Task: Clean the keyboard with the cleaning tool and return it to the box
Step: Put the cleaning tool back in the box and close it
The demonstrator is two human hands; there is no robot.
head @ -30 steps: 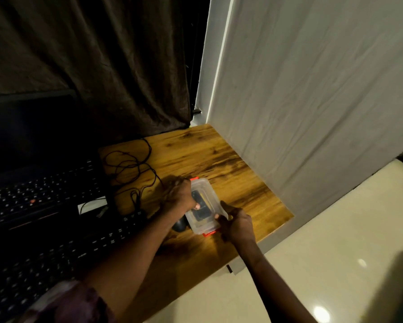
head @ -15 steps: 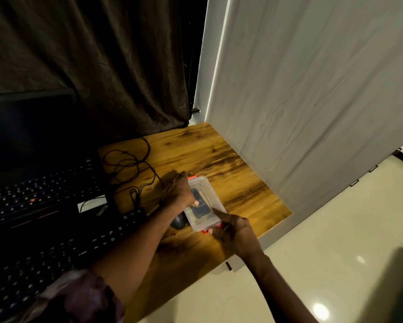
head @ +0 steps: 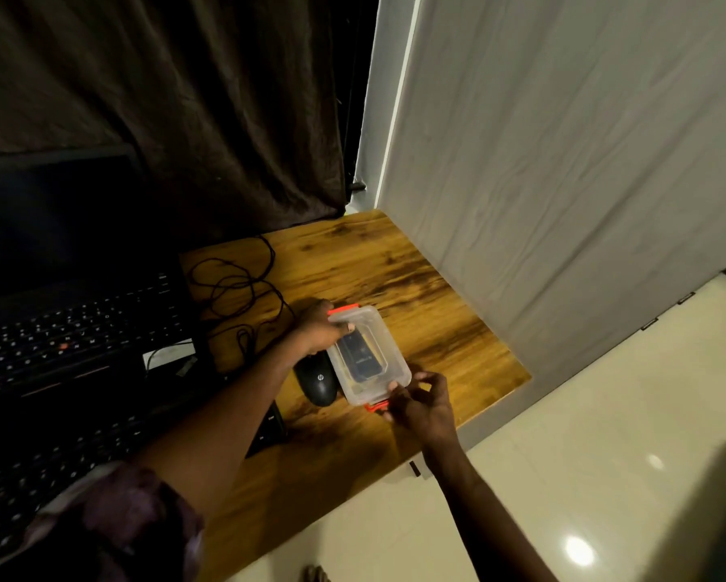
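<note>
The box (head: 390,344) is a small clear plastic container with a lid on top and an orange clip at each short end. It lies flat on the desk (head: 394,270), touching or just beside the mouse (head: 317,382). A dark oblong item, which I judge to be the cleaning tool (head: 361,357), shows through the lid.

Handling, as I judge it:
- Weight: light. The box slides on the smooth wood unless I steady it.
- Walls and lid: thin, stiff but springy. They flex under a hard squeeze, so I hold it by the ends, not across the middle of the lid.
- Clips: small hinged tabs. I work each one with fingertip and thumb at its free edge.
- Tool: loose inside, so it may rattle or shift if I tip the box.

My left hand (head: 317,329) grips the far end beside the far latch (head: 343,309), fingers curled round the side wall, thumb on the lid. My right hand (head: 422,407) pinches the near latch (head: 376,407) between thumb and fingertips. I cannot tell whether that clip is engaged.

The keyboard (head: 80,464) lies well to the left under my forearm, in front of the laptop (head: 67,329). A black cable (head: 235,287) is coiled on the desk behind the box
</note>
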